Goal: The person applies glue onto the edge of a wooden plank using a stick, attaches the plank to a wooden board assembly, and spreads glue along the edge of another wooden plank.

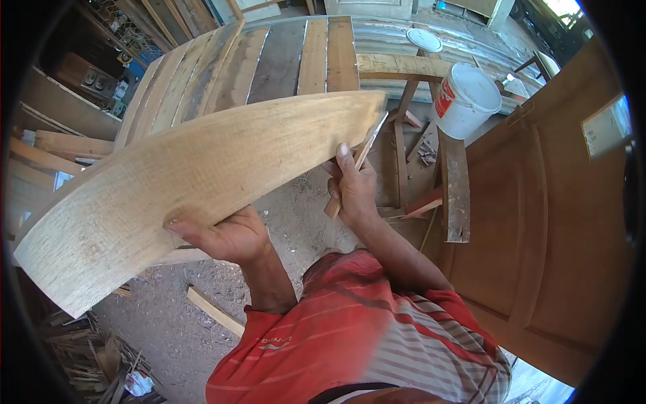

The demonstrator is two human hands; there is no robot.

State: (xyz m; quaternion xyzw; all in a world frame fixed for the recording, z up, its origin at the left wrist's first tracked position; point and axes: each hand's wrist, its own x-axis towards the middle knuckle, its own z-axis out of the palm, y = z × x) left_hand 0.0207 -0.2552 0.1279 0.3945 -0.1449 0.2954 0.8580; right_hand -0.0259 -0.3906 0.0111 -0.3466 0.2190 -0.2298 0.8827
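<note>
A broad, pale wooden board (pixel 195 151), curved and tapering toward its right end, is held up in front of me at a tilt. My left hand (pixel 229 234) grips its lower edge, thumb on the near face and the other fingers hidden behind. Near the narrow end, my right hand (pixel 353 185) is closed around a thin wooden strip (pixel 333 207). The right thumb points up beside the board's lower edge; whether it presses on the board I cannot tell. The strip's upper part runs alongside the board's tip.
Behind the board stands a slatted wooden bench (pixel 276 60). A white bucket (pixel 468 101) sits on a wooden frame (pixel 456 182) at right, with a round lid (pixel 424 40) nearby. A brown panelled door (pixel 538 222) leans right. Wood scraps (pixel 101 357) and a loose batten (pixel 214 311) lie below.
</note>
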